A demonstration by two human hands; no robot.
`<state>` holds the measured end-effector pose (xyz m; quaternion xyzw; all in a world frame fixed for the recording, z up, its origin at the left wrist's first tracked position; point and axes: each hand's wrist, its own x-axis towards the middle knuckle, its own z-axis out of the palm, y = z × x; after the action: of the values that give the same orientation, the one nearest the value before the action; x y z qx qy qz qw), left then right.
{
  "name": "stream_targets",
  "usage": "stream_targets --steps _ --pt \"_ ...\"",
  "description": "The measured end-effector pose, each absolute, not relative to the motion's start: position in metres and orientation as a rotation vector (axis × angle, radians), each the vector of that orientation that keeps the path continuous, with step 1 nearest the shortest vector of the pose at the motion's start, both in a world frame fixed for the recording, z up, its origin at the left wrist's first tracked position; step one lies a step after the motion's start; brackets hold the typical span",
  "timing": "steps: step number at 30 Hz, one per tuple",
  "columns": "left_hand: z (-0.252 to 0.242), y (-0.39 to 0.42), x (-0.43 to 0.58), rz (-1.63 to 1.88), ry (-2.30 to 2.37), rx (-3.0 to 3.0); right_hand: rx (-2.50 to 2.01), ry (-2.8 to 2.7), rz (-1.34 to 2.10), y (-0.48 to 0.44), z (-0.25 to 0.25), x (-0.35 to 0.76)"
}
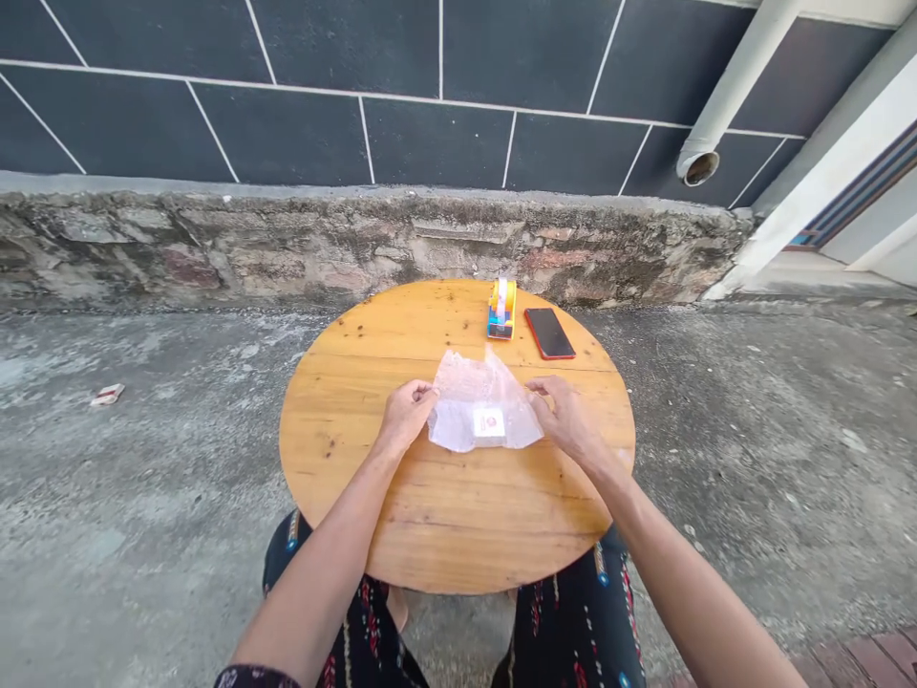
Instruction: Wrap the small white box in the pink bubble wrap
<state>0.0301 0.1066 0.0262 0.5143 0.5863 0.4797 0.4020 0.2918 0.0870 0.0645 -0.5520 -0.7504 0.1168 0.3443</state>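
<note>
A sheet of clear, crinkled plastic wrap (465, 382) lies on the round wooden table (458, 535) between my two hands. On its lower part rests a small white card (489, 421) with a reddish print. My left hand (410, 411) pinches the left edge of the wrap between thumb and fingers. At the right edge, my right hand (560, 409) has its thumb and forefinger closed on the wrap.
A yellow and blue tape dispenser (501, 311) stands near the table's far edge. Right of it lies a dark phone (549, 333) with a red rim. Beyond are a stone ledge (322, 248) and a tiled wall with a pipe (737, 86).
</note>
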Motion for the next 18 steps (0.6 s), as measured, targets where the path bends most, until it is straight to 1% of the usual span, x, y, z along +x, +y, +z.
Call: stream_targets --steps 3,6,8,11,14,16,18 --pt "0.025 0.105 0.03 1.212 1.454 1.281 -1.24 -2.189 0.294 0.085 0.078 0.273" --pt "0.023 0.103 0.029 1.199 1.433 1.289 -1.24 -2.326 0.34 0.088 0.083 0.255" --pt "0.022 0.103 0.028 1.2 1.434 1.304 -1.237 -2.32 0.329 0.086 0.085 0.251" --pt "0.022 0.102 0.027 1.205 1.456 1.33 -1.094 -2.309 0.235 0.07 0.091 0.256" --pt "0.024 0.101 0.026 1.19 1.485 1.369 -0.919 -2.532 0.142 0.04 0.1 0.264" --pt "0.026 0.099 0.026 1.183 1.508 1.401 -0.886 -2.7 0.073 0.017 0.102 0.268" --pt "0.028 0.097 0.026 1.185 1.534 1.433 -0.964 -2.806 -0.008 -0.003 0.1 0.27"
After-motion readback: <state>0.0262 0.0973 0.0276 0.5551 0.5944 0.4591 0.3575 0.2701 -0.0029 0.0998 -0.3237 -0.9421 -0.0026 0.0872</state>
